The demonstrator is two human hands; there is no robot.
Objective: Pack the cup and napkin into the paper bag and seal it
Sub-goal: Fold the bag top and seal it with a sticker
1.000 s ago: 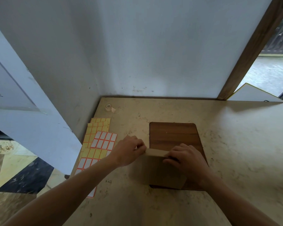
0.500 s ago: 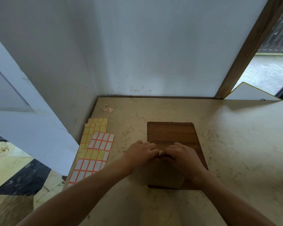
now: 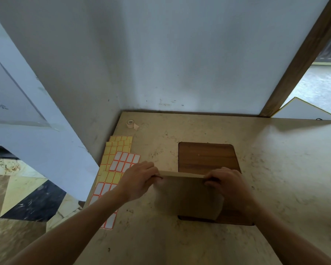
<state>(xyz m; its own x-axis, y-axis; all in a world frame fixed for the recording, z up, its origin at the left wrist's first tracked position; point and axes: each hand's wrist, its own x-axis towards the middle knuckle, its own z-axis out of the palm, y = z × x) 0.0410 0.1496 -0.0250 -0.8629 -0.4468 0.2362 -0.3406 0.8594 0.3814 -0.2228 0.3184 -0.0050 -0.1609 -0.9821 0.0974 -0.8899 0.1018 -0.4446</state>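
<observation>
Brown paper bag (image 3: 187,196) stands between both hands; left hand (image 3: 139,180) and right hand (image 3: 227,184) pinch opposite ends of its left-right top fold.

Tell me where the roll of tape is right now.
In the head view, the roll of tape sits at the table's far left corner near the wall, beyond the label sheets and apart from both hands.
</observation>
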